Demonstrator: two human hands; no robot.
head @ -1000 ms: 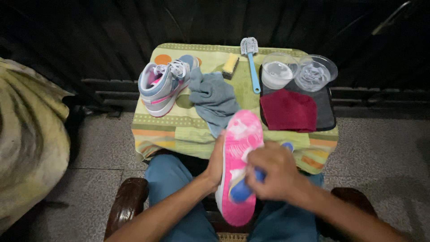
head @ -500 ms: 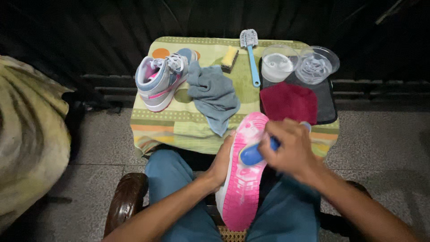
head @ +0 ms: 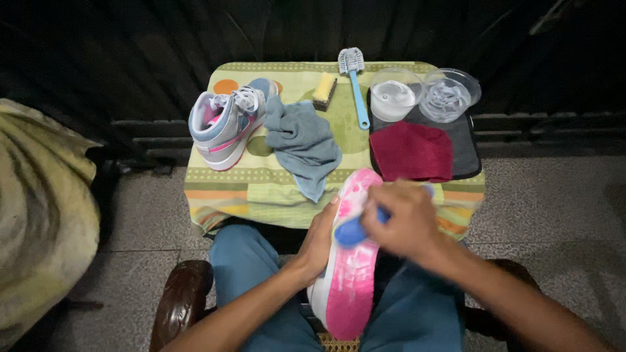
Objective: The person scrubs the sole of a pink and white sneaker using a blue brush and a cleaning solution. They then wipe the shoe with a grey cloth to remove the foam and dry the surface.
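Scrubbing the sole: the right hand (head: 407, 218) is closed around a blue brush (head: 352, 233), its grip wrapping the handle so that only the rounded end shows below the fingers. The left hand (head: 319, 241) cups the left edge of a shoe (head: 349, 261), which rests sole-up over the person's lap, its pink sole mottled with whitish foam. The shoe's toe points toward the surface (head: 261, 189), a small cloth-covered table just beyond the knees.

For good work at this step, judged from the layout, the left hand should brace the shoe firmly against the lap while the brush keeps its bristles flat on the sole, so that pressure does not roll the shoe sideways. The brush lies on the upper part of the sole, directly under the right hand; the lower part of the sole is uncovered.

On the surface stand the matching shoe (head: 225, 124), upright; a grey-blue cloth (head: 303, 143), crumpled; a yellow sponge (head: 324, 90); a long-handled brush (head: 355, 81); a dark red cloth (head: 412, 151) on a dark tray (head: 468, 146); and two clear bowls (head: 424, 94).
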